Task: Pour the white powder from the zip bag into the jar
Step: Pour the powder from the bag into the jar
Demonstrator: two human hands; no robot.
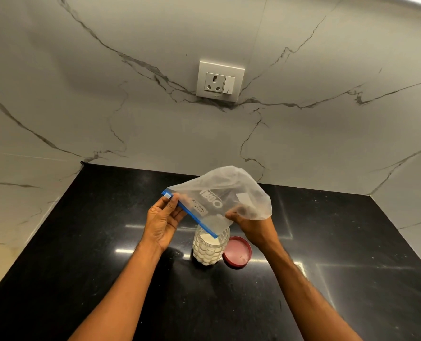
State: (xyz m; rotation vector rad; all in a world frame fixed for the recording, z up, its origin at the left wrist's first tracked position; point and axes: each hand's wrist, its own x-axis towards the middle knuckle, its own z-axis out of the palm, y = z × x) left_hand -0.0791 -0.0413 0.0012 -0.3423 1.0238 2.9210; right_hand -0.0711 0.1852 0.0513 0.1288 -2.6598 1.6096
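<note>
A clear zip bag with a blue zip strip is held upside down and tilted over an open clear jar that stands on the black counter. My left hand grips the bag at the upper end of the blue strip. My right hand grips the bag's lower right side. The strip's lower end rests at the jar's mouth. White powder fills most of the jar and clings to the bag near the mouth. The bag looks nearly empty.
A red jar lid lies upside down on the counter just right of the jar. The marble wall behind carries a white socket and switch plate. Marble walls close in the counter at left and right.
</note>
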